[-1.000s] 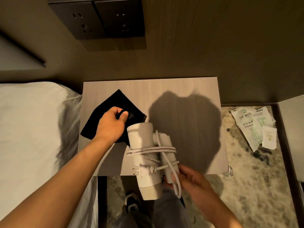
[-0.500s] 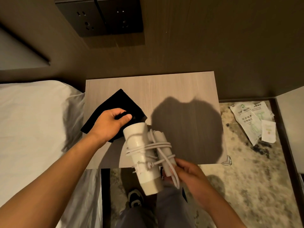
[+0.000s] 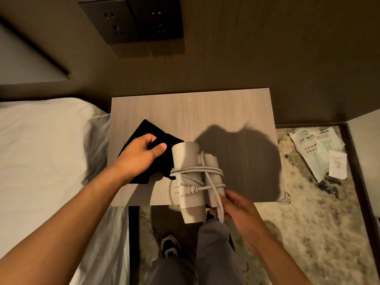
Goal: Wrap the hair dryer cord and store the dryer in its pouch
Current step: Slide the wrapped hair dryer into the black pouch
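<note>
I have the left hand pinched shut on the edge of the black pouch, which lies flat on the left part of the wooden nightstand beside the bed. My right hand grips the folded handle end of the white hair dryer — fingers closed around it and a loop of cord, held above the table's front edge with the barrel's far end just beside the pouch. The cord is wound around barrel and handle, the plug lying against the barrel.
</note>
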